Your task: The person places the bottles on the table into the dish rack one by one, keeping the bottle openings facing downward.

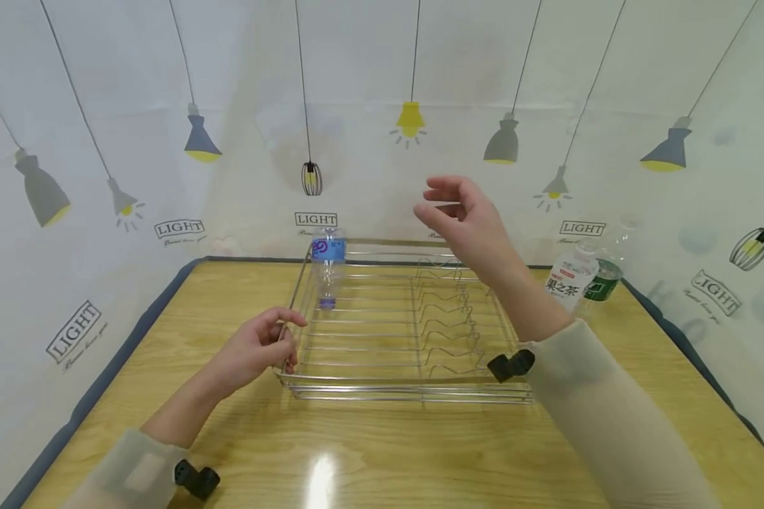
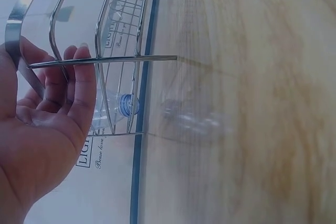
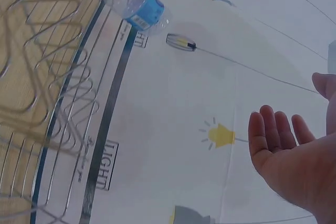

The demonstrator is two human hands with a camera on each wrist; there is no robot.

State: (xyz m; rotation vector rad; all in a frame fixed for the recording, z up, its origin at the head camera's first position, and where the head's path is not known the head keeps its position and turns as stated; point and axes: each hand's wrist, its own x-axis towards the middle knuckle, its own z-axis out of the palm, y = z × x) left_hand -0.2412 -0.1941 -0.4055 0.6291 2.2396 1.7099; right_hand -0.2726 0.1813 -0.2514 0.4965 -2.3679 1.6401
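Note:
A wire dish rack (image 1: 363, 338) sits on the wooden table, with a row of wavy plate dividers (image 1: 448, 322) on its right side. My left hand (image 1: 257, 346) grips the rack's left rim near the front corner; in the left wrist view its curled fingers (image 2: 81, 85) show among the wires. A clear plastic bottle (image 1: 327, 268) with a blue label stands cap down in the rack's back left part. My right hand (image 1: 467, 219) is raised above the back right of the rack, its fingers loosely bent and nothing in them.
At the table's back right stand a bottle with a white label (image 1: 569, 279) and a clear bottle with a green label (image 1: 607, 276). A white sheet (image 1: 369, 141) printed with lamps rises behind and beside the wooden table (image 1: 382, 452).

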